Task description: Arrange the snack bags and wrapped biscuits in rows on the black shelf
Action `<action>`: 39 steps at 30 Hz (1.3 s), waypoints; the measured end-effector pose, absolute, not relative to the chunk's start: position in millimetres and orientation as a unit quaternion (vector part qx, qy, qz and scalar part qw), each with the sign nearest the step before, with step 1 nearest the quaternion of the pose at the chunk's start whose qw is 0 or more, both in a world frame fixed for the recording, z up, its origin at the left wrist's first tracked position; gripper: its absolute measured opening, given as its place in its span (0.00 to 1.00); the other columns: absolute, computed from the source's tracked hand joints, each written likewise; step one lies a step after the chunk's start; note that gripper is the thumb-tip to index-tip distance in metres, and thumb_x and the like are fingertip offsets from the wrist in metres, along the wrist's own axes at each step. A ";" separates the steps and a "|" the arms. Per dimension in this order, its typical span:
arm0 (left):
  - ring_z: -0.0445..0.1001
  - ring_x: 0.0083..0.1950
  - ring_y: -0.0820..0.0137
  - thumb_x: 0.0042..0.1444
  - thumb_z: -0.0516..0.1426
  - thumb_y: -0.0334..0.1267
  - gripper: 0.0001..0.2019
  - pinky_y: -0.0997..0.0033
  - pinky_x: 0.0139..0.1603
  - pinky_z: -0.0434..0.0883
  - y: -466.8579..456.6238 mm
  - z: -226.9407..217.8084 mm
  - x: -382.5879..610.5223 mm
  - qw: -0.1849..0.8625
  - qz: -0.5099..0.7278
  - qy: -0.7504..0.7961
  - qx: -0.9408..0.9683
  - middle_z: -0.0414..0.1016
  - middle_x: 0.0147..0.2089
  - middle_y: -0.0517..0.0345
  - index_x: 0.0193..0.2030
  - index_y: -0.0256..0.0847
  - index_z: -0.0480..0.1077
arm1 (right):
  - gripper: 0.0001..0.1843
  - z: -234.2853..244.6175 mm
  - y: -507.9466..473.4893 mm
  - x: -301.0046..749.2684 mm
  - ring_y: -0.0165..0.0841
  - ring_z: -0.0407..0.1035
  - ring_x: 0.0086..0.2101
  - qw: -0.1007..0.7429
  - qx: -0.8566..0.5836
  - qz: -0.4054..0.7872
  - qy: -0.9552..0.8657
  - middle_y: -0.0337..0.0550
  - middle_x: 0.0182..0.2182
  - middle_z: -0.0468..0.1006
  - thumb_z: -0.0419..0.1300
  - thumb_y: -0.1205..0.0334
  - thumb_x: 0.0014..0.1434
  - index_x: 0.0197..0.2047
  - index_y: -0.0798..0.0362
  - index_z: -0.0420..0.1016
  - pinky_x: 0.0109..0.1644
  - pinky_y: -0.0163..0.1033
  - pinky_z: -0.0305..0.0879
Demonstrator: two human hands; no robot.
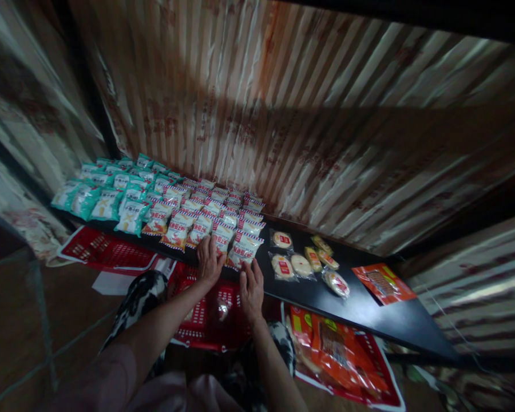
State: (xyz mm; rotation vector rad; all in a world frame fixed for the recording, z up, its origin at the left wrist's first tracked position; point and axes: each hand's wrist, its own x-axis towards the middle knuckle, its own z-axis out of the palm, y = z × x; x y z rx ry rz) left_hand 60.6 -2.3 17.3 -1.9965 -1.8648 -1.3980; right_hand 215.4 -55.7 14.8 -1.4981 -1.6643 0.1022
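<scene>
Several white snack bags [174,232] with red-and-blue striped edges stand in rows on the black shelf [278,286]. At the front edge of these rows, my left hand [209,262] rests its fingertips against a bag [222,236], fingers stretched out and thumb apart. My right hand [252,290] is just right of it, its extended fingers at the lower edge of the rightmost front bag [243,250]. Neither hand is wrapped round a bag. Teal snack bags [132,217] fill the left end of the shelf, beside the white ones.
Round wrapped cakes [301,265], small yellow packets [313,258] and an orange packet [384,283] lie on the shelf's right part. Below are red baskets [193,323], one holding orange packets [332,346]. A striped, creased curtain [249,143] hangs behind.
</scene>
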 end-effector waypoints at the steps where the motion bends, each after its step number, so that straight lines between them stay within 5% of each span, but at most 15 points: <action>1: 0.54 0.65 0.53 0.62 0.47 0.49 0.31 0.47 0.61 0.57 -3.9 16.7 60.8 0.031 -0.453 -0.609 -0.650 0.55 0.63 0.36 0.68 0.35 0.47 | 0.23 14.8 -55.8 215.3 0.42 0.56 0.60 0.433 -0.603 0.039 -0.669 0.54 0.61 0.61 0.46 0.53 0.65 0.57 0.53 0.69 0.60 0.56 0.59; 11: 0.46 0.69 0.52 0.63 0.46 0.49 0.31 0.46 0.64 0.55 -21.2 9.2 60.0 0.029 -0.449 -0.601 -0.661 0.50 0.67 0.35 0.68 0.35 0.45 | 0.23 21.5 -67.5 214.7 0.43 0.53 0.61 0.433 -0.613 0.022 -0.660 0.55 0.63 0.57 0.46 0.53 0.65 0.57 0.54 0.69 0.61 0.56 0.57; 22: 0.46 0.71 0.60 0.63 0.44 0.33 0.26 0.51 0.66 0.53 -63.9 1.0 60.2 0.034 -0.385 -0.577 -0.720 0.53 0.68 0.42 0.68 0.35 0.47 | 0.19 1.6 -106.7 198.2 0.41 0.59 0.58 0.458 -0.596 0.027 -0.659 0.55 0.59 0.63 0.46 0.57 0.65 0.55 0.55 0.68 0.58 0.55 0.62; 31: 0.47 0.71 0.59 0.60 0.47 0.31 0.25 0.49 0.66 0.52 -54.3 5.1 60.4 0.056 -0.346 -0.580 -0.736 0.54 0.68 0.44 0.65 0.38 0.56 | 0.20 3.1 -106.3 198.8 0.42 0.61 0.57 0.449 -0.594 0.020 -0.667 0.55 0.58 0.66 0.46 0.57 0.65 0.55 0.54 0.69 0.57 0.55 0.63; 39: 0.42 0.72 0.60 0.63 0.44 0.34 0.26 0.50 0.67 0.51 -55.1 7.1 63.3 0.059 -0.342 -0.561 -0.752 0.50 0.70 0.45 0.68 0.37 0.50 | 0.25 25.6 -84.3 193.6 0.45 0.43 0.65 0.433 -0.597 -0.024 -0.675 0.54 0.67 0.49 0.43 0.58 0.66 0.66 0.52 0.54 0.61 0.62 0.54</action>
